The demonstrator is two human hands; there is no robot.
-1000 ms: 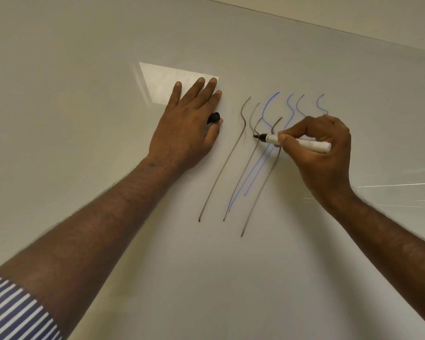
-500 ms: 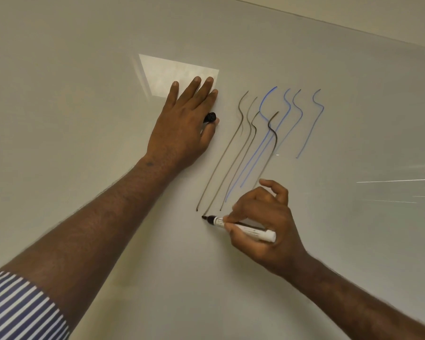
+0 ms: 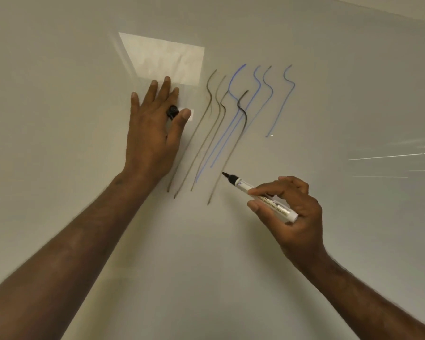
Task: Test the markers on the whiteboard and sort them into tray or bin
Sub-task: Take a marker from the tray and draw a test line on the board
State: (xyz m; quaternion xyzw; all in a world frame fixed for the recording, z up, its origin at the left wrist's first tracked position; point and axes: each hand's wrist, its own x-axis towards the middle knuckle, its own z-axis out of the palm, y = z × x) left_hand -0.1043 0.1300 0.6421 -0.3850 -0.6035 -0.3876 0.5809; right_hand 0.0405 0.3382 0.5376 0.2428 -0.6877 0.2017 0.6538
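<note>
Marker [image 3: 260,196] in right hand [image 3: 292,212]

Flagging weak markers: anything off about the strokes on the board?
Yes. The dark strokes look faded and grey-brown; only one has a short solid black stretch near its top. The blue strokes are thin too. The right hand holds the uncapped marker.
</note>
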